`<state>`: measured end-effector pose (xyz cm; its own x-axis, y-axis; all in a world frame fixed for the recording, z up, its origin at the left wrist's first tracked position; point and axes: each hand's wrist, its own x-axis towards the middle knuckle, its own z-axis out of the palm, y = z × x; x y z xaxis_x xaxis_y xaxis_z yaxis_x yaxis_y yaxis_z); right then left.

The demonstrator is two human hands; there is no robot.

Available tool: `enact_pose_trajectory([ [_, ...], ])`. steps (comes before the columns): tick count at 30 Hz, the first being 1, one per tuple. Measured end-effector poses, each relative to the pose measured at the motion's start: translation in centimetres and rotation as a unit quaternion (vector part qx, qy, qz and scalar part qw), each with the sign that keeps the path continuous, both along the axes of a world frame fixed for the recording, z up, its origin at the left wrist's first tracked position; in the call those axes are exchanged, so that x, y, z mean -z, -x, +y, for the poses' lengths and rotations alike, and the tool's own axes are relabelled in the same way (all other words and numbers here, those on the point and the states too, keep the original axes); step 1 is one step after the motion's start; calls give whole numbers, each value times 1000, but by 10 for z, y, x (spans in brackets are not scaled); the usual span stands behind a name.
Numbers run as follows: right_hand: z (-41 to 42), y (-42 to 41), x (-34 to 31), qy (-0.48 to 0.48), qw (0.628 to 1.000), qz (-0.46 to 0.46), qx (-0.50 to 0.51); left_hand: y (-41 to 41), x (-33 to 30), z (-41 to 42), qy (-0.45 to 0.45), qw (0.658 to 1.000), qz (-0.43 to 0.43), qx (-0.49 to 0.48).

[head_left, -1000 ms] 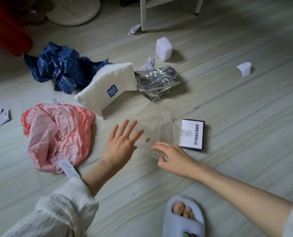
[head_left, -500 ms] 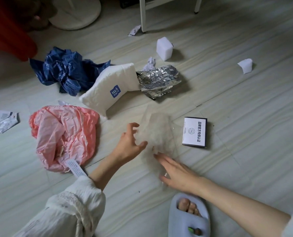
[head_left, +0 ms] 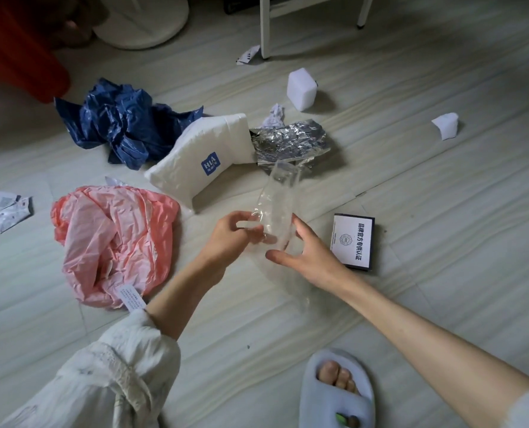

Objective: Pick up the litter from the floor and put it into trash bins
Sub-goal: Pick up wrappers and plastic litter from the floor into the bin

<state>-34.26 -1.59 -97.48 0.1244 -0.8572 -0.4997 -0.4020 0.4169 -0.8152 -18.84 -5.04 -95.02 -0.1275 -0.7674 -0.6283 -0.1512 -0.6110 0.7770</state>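
A clear plastic bag (head_left: 278,202) stands bunched up off the floor between my hands. My left hand (head_left: 230,234) pinches its left edge with curled fingers. My right hand (head_left: 308,253) holds its right side, thumb and fingers spread around the film. Litter lies around them: a pink plastic bag (head_left: 114,242) at left, a crumpled blue bag (head_left: 124,125) behind it, a white packet with a blue label (head_left: 204,156), crumpled silver foil (head_left: 291,143) and a white card box (head_left: 353,240) just right of my right hand.
A red bin (head_left: 13,44) is at the top left corner. A white foam block (head_left: 301,89), a paper scrap (head_left: 447,125), torn wrappers (head_left: 2,208) and white furniture legs (head_left: 264,26) are about. My slippered foot (head_left: 337,387) is at the bottom.
Both hands closed in on the clear bag and lifted it from flat on the floor into an upright bunch. The view shifted slightly.
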Motion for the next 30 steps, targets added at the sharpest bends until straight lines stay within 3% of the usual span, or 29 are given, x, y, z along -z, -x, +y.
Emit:
enact_pose_trajectory([
  [3, -1, 0, -3, 44, 999, 4, 18, -10, 0, -1, -43, 998, 47, 22],
  [9, 1, -4, 2, 41, 995, 46, 74, -12, 4, 5, -21, 997, 9, 69],
  [14, -2, -4, -7, 6, 999, -28, 37, -8, -5, 2, -27, 994, 87, 67],
  [19, 0, -17, -7, -1, 997, -10, 81, 2, 0, 3, 7, 999, -26, 43],
  [21, 0, -19, -4, 23, 996, 30, 80, 2, 4, 7, 55, 989, -129, 51],
  [23, -2, -19, -3, 48, 993, 75, 70, -1, 8, 10, 174, 920, -335, 108],
  [25, -3, -17, -4, 68, 991, 109, 42, -6, 7, 11, 330, 803, -460, 189],
  [27, -3, -16, -6, 81, 988, 130, -3, -10, 6, 9, 446, 690, -491, 290],
  [28, -2, -17, -7, 89, 987, 134, -22, -12, 8, 7, 477, 653, -489, 328],
  [30, -1, -19, -8, 106, 982, 149, -42, -17, 13, 4, 495, 629, -488, 347],
])
